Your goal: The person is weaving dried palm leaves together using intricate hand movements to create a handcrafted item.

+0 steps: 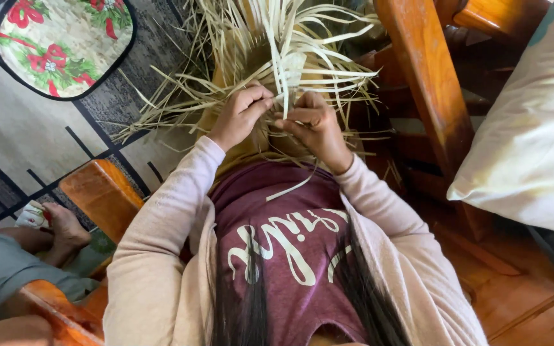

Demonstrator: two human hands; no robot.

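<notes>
A bundle of pale dried leaf strips [270, 45] fans out over my lap. My left hand [242, 115] pinches some of the strips between thumb and fingers. My right hand [315, 125] grips a strip close beside it, the fingers curled. Both hands meet at the near end of the bundle, where a small woven patch [293, 67] shows just above them. One loose strip [296, 186] lies on my maroon shirt.
A wooden chair armrest [100, 192] is at my left, and a wooden chair frame [428, 83] with a white cushion [533, 128] at my right. A floral mat [59, 41] lies on the patterned rug. Another person's foot [65, 230] rests at lower left.
</notes>
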